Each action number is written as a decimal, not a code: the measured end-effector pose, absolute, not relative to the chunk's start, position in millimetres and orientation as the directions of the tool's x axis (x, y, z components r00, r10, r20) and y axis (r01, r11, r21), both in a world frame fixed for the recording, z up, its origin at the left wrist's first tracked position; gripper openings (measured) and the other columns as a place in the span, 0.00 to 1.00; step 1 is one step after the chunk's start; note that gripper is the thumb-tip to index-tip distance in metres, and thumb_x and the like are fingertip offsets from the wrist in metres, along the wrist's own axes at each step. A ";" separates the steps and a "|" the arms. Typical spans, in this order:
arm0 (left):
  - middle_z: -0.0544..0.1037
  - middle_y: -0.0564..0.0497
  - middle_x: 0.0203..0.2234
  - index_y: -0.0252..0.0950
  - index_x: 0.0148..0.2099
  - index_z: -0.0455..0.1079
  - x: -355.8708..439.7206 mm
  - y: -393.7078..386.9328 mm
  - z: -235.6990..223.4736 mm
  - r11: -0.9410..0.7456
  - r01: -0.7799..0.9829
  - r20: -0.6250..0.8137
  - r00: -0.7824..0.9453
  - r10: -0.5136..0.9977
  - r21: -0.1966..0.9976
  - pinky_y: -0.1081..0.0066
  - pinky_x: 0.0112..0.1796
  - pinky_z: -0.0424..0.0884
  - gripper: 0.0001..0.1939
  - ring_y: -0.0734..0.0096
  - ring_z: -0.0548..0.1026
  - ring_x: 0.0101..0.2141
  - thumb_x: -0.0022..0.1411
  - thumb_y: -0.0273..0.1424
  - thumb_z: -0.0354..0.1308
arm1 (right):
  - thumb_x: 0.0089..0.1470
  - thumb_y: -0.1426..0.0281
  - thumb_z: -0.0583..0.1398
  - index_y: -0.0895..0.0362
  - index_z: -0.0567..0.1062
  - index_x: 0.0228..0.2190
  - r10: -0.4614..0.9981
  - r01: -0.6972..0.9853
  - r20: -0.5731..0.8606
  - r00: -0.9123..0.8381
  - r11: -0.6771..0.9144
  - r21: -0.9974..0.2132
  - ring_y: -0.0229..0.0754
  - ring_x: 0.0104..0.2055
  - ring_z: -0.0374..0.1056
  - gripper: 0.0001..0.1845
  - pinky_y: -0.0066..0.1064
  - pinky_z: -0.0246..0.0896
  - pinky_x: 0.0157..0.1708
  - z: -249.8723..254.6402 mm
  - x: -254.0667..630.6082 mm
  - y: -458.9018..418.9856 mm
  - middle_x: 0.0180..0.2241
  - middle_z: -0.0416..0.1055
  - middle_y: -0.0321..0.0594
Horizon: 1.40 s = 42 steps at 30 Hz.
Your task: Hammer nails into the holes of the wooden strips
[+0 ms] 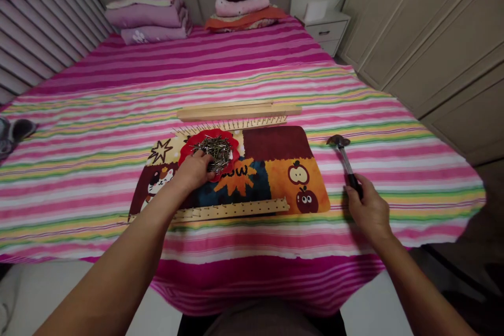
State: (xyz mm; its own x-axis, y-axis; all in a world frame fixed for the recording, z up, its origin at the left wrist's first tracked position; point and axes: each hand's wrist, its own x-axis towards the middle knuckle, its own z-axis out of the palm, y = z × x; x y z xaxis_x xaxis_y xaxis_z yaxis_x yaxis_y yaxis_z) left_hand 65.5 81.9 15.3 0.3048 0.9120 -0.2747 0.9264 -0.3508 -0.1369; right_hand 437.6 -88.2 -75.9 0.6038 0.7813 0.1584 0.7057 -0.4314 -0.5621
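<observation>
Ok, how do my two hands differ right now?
Your left hand has its fingers at the nails in the red dish, while your right hand grips the hammer by its black handle. The left is over the mat; the right is beside it, over the striped cover. Both are bare and reach forward.

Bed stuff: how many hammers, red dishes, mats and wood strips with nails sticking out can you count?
Hammer: 1
Red dish: 1
Mat: 1
Wood strips with nails: 2
Total: 5
</observation>
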 end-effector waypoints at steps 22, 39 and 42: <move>0.66 0.60 0.13 0.40 0.38 0.72 60.5 115.6 35.7 -0.004 0.939 -0.578 0.215 0.788 0.344 0.73 0.23 0.65 0.17 0.72 0.68 0.18 0.41 0.28 0.59 | 0.53 0.61 0.54 0.55 0.72 0.49 0.778 0.739 0.238 0.581 -0.383 -0.554 0.46 0.31 0.69 0.24 0.32 0.59 0.29 -82.4 440.8 -89.2 0.36 0.77 0.44; 0.77 0.51 0.27 0.40 0.42 0.71 51.6 143.8 36.7 0.196 0.830 -0.678 0.266 0.685 0.523 0.66 0.32 0.76 0.21 0.68 0.76 0.27 0.41 0.27 0.61 | 0.53 0.60 0.53 0.56 0.72 0.50 0.778 0.746 0.229 0.585 -0.406 -0.527 0.46 0.29 0.68 0.25 0.33 0.59 0.28 -81.3 439.4 -89.5 0.34 0.77 0.44; 0.75 0.53 0.25 0.39 0.38 0.70 45.7 144.9 40.4 0.207 0.825 -0.626 0.212 0.751 0.527 0.67 0.33 0.75 0.19 0.70 0.75 0.26 0.39 0.23 0.59 | 0.53 0.60 0.54 0.56 0.72 0.50 0.774 0.737 0.215 0.596 -0.421 -0.528 0.46 0.29 0.68 0.25 0.33 0.59 0.28 -81.0 439.0 -89.3 0.34 0.76 0.44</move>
State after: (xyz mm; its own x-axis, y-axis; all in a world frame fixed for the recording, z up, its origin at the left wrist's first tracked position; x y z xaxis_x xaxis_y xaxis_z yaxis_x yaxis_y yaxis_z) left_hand 45.7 144.9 40.4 0.2115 0.7505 -0.6261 0.8245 0.2069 0.5266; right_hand 439.0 -89.3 -81.0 0.5959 0.7737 0.2150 0.7373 -0.4211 -0.5283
